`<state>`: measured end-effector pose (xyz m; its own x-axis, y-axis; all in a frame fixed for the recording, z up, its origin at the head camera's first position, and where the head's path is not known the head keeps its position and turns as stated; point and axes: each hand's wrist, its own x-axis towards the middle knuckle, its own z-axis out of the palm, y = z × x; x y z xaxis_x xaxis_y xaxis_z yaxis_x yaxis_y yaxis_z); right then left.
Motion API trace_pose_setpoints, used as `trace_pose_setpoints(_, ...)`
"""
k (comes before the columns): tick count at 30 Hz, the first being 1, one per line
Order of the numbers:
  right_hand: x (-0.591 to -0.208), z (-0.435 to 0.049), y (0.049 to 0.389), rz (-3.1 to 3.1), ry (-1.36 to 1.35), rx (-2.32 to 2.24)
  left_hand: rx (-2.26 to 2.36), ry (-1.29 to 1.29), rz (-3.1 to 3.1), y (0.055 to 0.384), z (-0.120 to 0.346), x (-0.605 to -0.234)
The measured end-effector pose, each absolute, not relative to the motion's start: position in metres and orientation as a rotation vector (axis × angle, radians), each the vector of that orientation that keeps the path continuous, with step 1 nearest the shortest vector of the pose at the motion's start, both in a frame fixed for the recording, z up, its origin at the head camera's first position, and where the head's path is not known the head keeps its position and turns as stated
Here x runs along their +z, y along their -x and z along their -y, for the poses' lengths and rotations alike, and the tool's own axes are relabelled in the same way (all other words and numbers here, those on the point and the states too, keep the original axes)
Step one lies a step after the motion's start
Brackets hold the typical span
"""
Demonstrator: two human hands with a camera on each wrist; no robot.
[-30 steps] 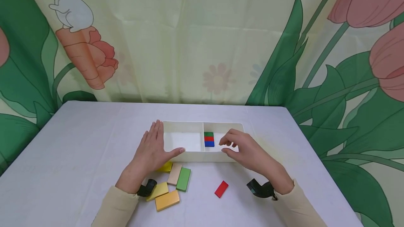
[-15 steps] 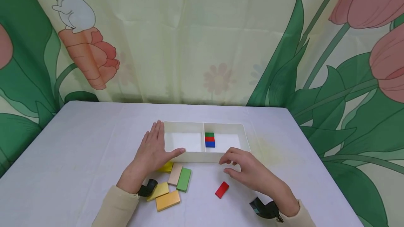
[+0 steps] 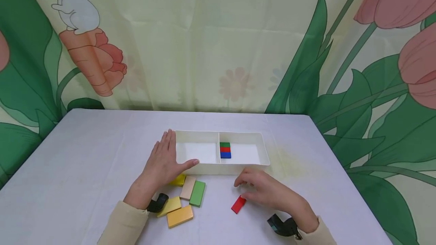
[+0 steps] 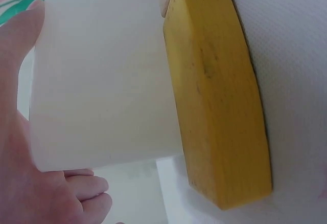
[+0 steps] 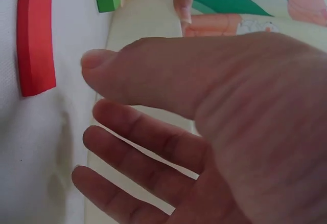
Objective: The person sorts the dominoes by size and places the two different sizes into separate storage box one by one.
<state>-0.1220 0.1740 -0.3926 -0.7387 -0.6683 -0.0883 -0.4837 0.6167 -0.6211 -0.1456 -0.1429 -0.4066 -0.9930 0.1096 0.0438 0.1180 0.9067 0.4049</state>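
A white two-compartment box (image 3: 206, 169) stands mid-table in the head view. My left hand (image 3: 161, 162) lies at its left end, fingers straight along the side wall and thumb resting over the front rim. In the left wrist view a yellow block (image 4: 219, 101) sits right by the box's wall, beneath that hand. My right hand (image 3: 263, 187) hovers in front of the box with fingers slightly bent and nothing between them. Just below its thumb lies a red block (image 3: 238, 205), which the right wrist view shows apart from the fingers.
Green, red and blue blocks (image 3: 225, 150) sit side by side in the right compartment against the divider. Before the box, near my left wrist, lie a light green block (image 3: 197, 194), a beige block (image 3: 188, 188), an orange block (image 3: 180, 216) and a pale yellow block (image 3: 172, 206).
My right hand has withdrawn from above the right compartment, coming toward me and down to the red block on the table. The left hand keeps its place at the box's end.
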Motion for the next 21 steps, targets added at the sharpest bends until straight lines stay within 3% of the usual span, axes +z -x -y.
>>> trace_pose_setpoints(21,-0.403,-0.158,0.113,-2.558,0.915,-0.596,-0.648,0.186,3.048,0.146,0.144,-0.407)
